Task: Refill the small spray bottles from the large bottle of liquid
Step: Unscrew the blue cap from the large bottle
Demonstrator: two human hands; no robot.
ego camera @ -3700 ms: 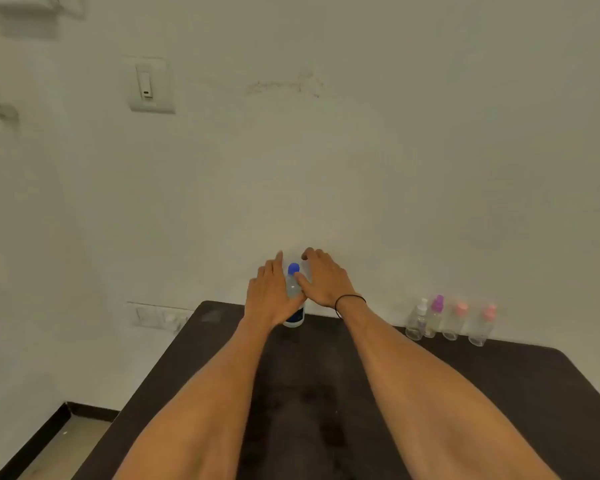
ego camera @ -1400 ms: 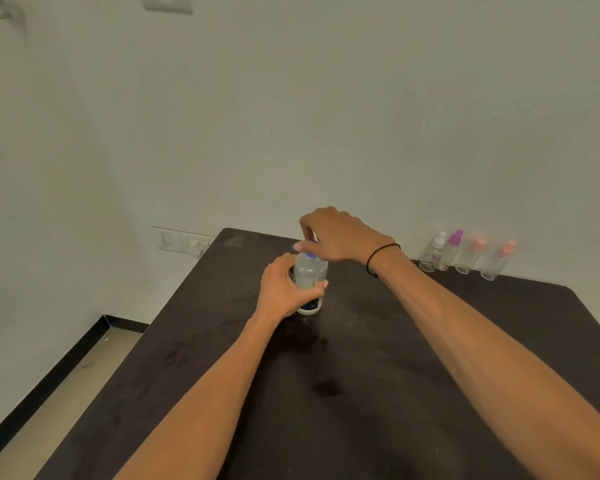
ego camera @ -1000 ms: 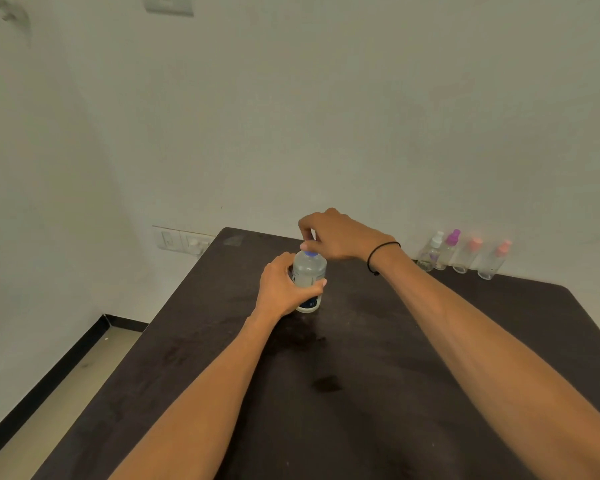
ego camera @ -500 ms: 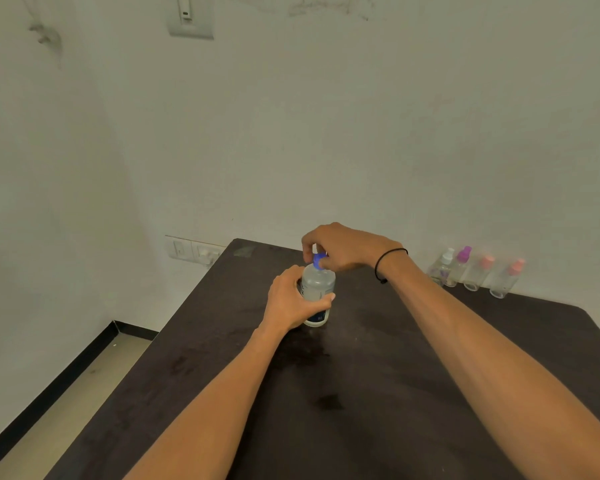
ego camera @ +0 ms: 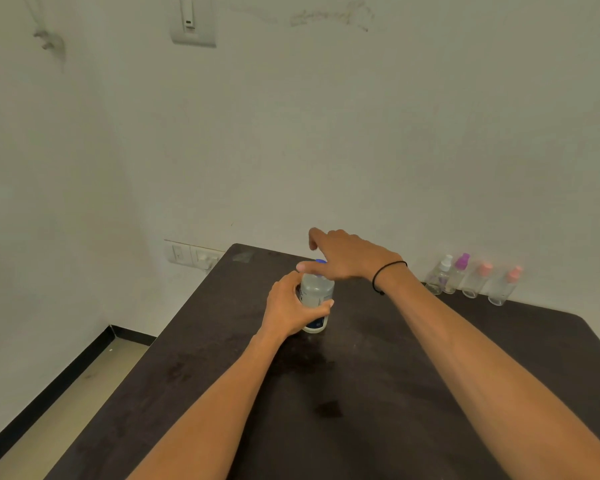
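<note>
The large clear bottle (ego camera: 315, 295) with a blue cap (ego camera: 321, 261) stands upright on the dark table (ego camera: 395, 368). My left hand (ego camera: 290, 310) grips its body from the left. My right hand (ego camera: 347, 256) hovers over the cap with the fingers spread and the index finger raised; the thumb lies beside the cap. Several small spray bottles stand in a row against the wall at the back right: a white-capped one (ego camera: 440, 276), a purple-capped one (ego camera: 458, 273) and two pink-capped ones (ego camera: 478, 280) (ego camera: 504, 286).
The table's left edge drops to a beige floor (ego camera: 59, 400) with a black skirting. Wall sockets (ego camera: 193, 254) sit just left of the table's far corner, and a switch plate (ego camera: 194, 22) is high on the wall. A dark stain (ego camera: 328, 408) marks the tabletop.
The bottle was pulled from the wall toward the table's middle. My right hand, which was pinching the cap half a second ago, has opened its fingers above it. My left hand keeps its grip.
</note>
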